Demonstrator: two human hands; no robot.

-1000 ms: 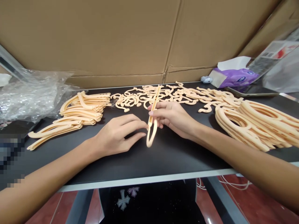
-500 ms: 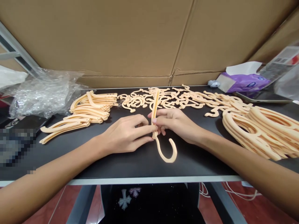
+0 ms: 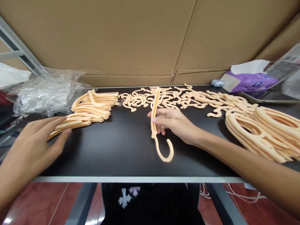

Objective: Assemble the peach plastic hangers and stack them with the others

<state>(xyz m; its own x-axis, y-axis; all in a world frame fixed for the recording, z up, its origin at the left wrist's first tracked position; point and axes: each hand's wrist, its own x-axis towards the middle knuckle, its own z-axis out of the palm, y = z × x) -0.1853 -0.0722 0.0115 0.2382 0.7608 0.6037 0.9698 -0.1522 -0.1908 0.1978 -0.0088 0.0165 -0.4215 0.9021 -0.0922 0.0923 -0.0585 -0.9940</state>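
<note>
The right hand (image 3: 177,126) is pinching 1 hooked hanger piece (image 3: 155,106) over the counter (image 3: 112,153), hook nearest the person. Palm down, the left hand (image 3: 37,143) is bracketing the nearest stacked strips (image 3: 93,107), thumb and fingers parted; whether they're gripping, I cannot tell.

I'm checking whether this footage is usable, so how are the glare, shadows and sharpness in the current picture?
Head view: glints show on the clear plastic wrap and the red floor; a soft shadow lies beside the left hand on the black tabletop; the hanger piece in the right hand looks fairly sharp.
</note>
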